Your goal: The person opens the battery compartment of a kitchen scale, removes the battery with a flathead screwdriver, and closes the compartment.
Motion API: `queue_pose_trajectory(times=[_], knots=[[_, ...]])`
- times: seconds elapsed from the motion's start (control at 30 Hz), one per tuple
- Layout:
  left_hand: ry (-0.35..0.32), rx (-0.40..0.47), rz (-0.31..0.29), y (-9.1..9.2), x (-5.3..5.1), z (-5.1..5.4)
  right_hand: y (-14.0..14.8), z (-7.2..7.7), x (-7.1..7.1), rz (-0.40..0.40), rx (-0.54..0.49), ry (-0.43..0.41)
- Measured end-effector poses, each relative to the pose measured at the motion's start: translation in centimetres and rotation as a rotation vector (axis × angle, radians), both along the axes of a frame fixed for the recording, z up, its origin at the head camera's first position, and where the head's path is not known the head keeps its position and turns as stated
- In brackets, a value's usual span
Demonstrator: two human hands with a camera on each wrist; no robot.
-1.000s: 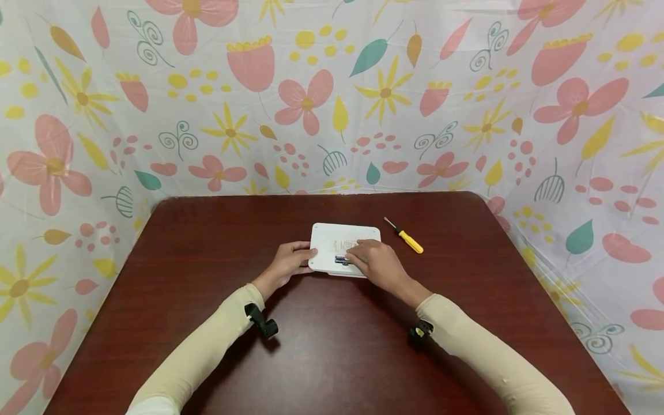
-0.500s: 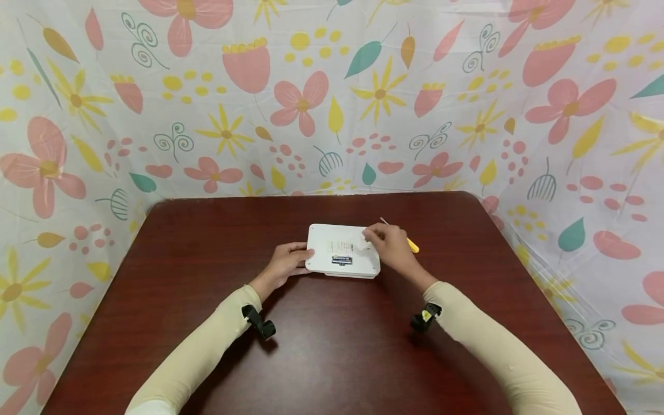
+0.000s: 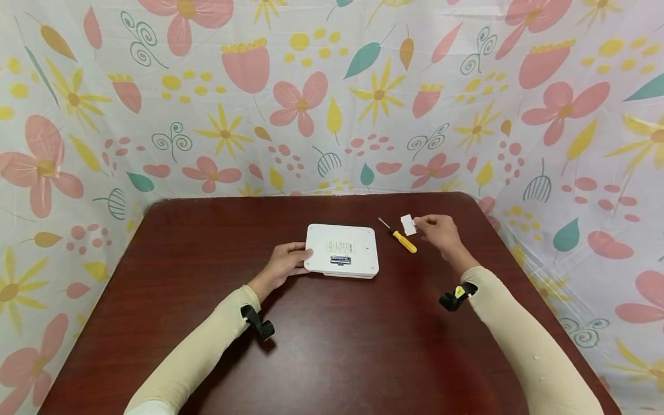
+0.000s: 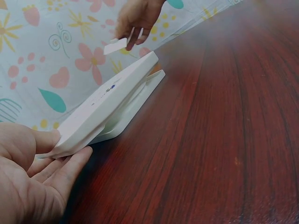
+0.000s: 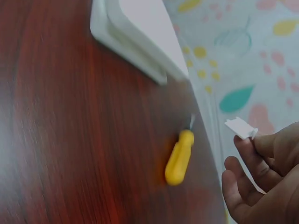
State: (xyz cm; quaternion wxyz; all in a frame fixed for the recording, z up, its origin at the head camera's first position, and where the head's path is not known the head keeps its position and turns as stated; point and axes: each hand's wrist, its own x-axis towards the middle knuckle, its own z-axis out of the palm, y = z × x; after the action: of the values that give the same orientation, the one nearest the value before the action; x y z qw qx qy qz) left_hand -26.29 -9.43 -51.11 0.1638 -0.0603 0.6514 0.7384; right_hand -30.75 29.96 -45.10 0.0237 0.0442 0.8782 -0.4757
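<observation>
A white flat device point(image 3: 342, 239) lies with its labelled face up; a battery point(image 3: 340, 260) shows in a small opening near its front edge. My left hand point(image 3: 283, 264) grips the device's left edge, thumb on top and fingers beneath, as the left wrist view point(image 4: 42, 172) also shows. To the right, my right hand point(image 3: 440, 233) pinches a small white cover point(image 3: 408, 225) between thumb and index finger. In the right wrist view the cover point(image 5: 241, 127) is held by one end, with the right hand point(image 5: 268, 172) beside it.
A yellow-handled screwdriver point(image 3: 404, 241) lies on the dark red-brown table point(image 3: 332, 346) between the device and my right hand, its metal tip pointing to the back left. A floral sheet point(image 3: 301, 115) hangs behind the table and at its sides.
My right hand has lifted away from the device and moved right, past the screwdriver, carrying the white cover. The battery in the opening has come into full view. My left hand keeps its grip.
</observation>
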Motion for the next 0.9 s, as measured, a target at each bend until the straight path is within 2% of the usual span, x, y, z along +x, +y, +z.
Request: queue_pose_trajectory(times=[0.2,0.4,0.77,0.9], knots=[[-0.007,-0.006,-0.001,-0.1,0.0,-0.1,2.0,-1.0,-0.7,-0.025,0.063,-0.071],[-0.003,0.002,0.006,0.0,-0.1,-0.2,2.8,-1.6,-1.2,-0.029,0.18,-0.054],[0.002,-0.009,-0.002,0.0,0.0,0.0,2.9,-2.0,-2.0,-0.085,0.311,-0.049],[0.001,-0.005,-0.005,0.1,0.0,0.0,3.3,-2.1,-2.1,-0.087,0.322,-0.068]])
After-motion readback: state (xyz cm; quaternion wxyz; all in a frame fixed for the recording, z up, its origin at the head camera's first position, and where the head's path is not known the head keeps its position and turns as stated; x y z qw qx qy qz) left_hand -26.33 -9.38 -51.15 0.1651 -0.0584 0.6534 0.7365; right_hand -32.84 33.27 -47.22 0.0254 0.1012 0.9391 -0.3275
